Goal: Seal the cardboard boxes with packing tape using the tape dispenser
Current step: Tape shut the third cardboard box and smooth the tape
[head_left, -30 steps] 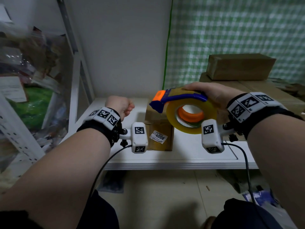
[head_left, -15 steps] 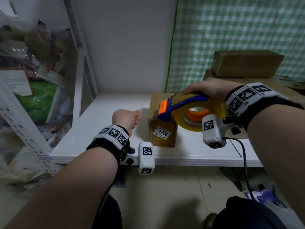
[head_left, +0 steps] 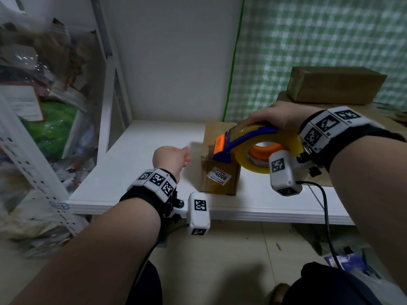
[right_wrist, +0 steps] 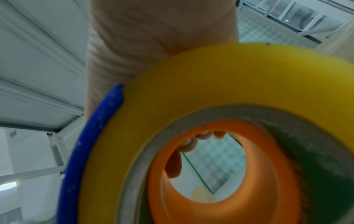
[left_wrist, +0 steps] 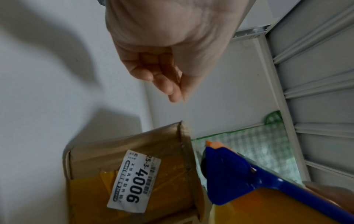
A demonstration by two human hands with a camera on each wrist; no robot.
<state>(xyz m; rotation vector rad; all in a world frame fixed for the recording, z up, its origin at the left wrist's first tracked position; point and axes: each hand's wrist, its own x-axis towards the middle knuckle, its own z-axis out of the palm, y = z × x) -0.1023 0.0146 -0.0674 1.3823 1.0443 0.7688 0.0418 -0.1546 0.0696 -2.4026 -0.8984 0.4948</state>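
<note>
Left hand drops to the desk at the box's nine o'clock, fingers curled, empty; right hand grips the dispenser, now lower, nosing the box top — taping looks imminent.

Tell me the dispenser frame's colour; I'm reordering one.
Blue, with an orange tip; the dispenser shows best in the head view.

1. I see a white table running back to the wall.
2. One small cardboard box stands directly on it, near the middle.
3. A white label reading 4006 sits on the box's near face.
</note>
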